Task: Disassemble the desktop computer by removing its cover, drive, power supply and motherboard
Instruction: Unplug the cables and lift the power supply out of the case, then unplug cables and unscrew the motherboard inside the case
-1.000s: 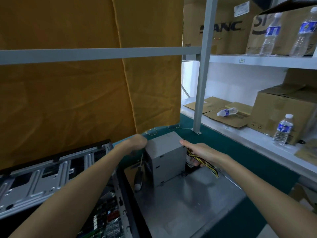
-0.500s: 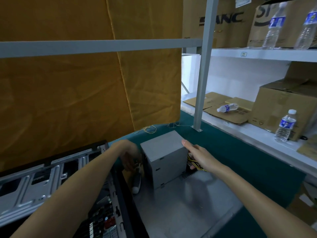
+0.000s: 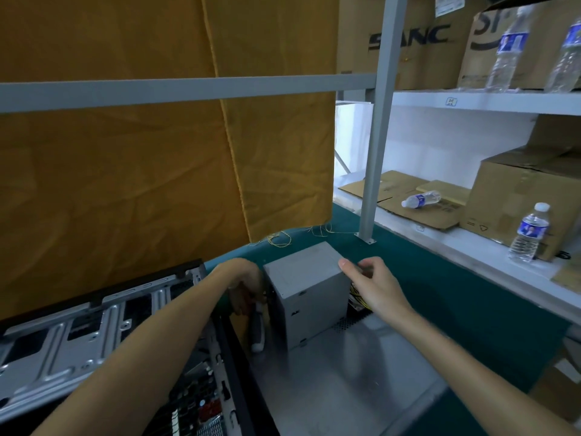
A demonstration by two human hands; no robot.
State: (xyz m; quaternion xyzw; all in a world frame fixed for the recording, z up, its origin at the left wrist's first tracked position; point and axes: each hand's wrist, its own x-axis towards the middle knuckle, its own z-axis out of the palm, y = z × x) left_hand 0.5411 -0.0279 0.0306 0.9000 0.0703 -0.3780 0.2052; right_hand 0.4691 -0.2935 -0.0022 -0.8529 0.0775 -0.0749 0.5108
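Two hands at the freed power supply

Both hands are seen beside the grey power supply, which stands upright on the removed cover panel lying flat on the counter. The right hand is placed at its 3 o'clock side, thumb touching the top edge, fingers curled near the yellow cables; whether anything is pinched cannot be told. The left hand is curled round a screwdriver at the unit's 9 o'clock. The open case, motherboard inside, lies at 7 o'clock, nearer the left hand.
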